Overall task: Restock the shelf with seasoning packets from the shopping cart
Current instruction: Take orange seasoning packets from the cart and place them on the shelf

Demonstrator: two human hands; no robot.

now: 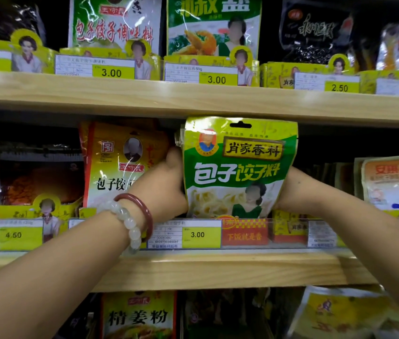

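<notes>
Step in hand: seating a packet in its slot on the middle shelf (193, 267). Cart not in view

Left to right:
- price tag (13, 234) reads 4.50
- orange packet (120, 165) just left of the slot, reads 包子饺… (rest hidden by the hand)
- left hand (166, 184), two bracelets (134, 218) on the wrist: grip curled round the packet's left edge, thumb up near the top corner
- green packet (238, 167) upright between both hands, bottom edge tucked behind the shelf's label strip. Brand 肖家香料, product 包子饺子料. Price tag below it (200, 234) reads 3.00
- right hand (291, 189) holds the right edge; fingers hidden behind the packet, so I read it as grasping, low confidence
- upper shelf tags: 6.80, 3.00, 3.00, 2.50

Next, my read: push the packet back flush, square it up, let go both hands, then fetch another from the cart
</notes>
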